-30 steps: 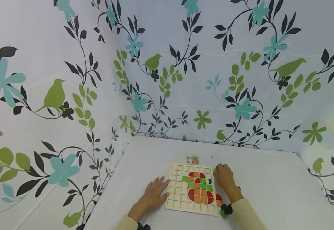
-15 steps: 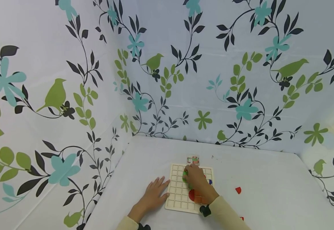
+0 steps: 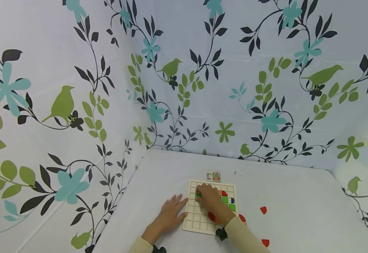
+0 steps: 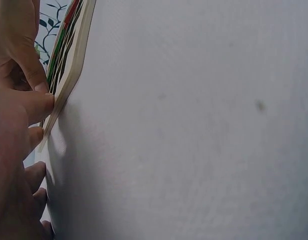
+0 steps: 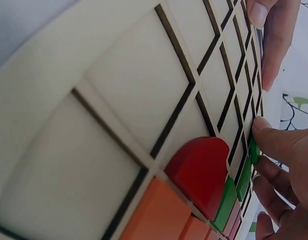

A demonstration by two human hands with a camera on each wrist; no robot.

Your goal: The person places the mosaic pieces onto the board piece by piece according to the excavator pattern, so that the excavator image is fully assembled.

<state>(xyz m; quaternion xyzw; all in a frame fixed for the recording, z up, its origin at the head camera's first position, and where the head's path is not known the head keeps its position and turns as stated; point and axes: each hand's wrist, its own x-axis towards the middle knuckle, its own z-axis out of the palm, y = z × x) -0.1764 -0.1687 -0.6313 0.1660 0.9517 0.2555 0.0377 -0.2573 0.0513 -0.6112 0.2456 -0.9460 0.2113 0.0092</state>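
A pale wooden grid board (image 3: pixel 198 219) lies on the white table, with red, orange and green pieces in its cells. My right hand (image 3: pixel 211 199) reaches over its upper left part and pinches a green tile (image 5: pixel 254 151) between thumb and fingertips, right at the grid. Behind that tile stand other green pieces (image 5: pixel 225 199), a red rounded piece (image 5: pixel 200 170) and orange tiles (image 5: pixel 156 212). On the right of the grid a small blue-and-white piece (image 3: pixel 232 200) shows. My left hand (image 3: pixel 168 213) rests with spread fingers at the board's left edge, its thumb touching the rim.
A small pattern card (image 3: pixel 213 176) lies just beyond the board. Two red pieces lie loose on the table to the right, one red piece (image 3: pixel 263 210) farther and one red piece (image 3: pixel 265 242) nearer. A red-and-orange piece (image 3: pixel 242 218) sits beside the board's right edge.
My right hand has come from beyond the board's right edge, carrying the green tile leftward across to the upper left cells. The left hand has stayed in place.
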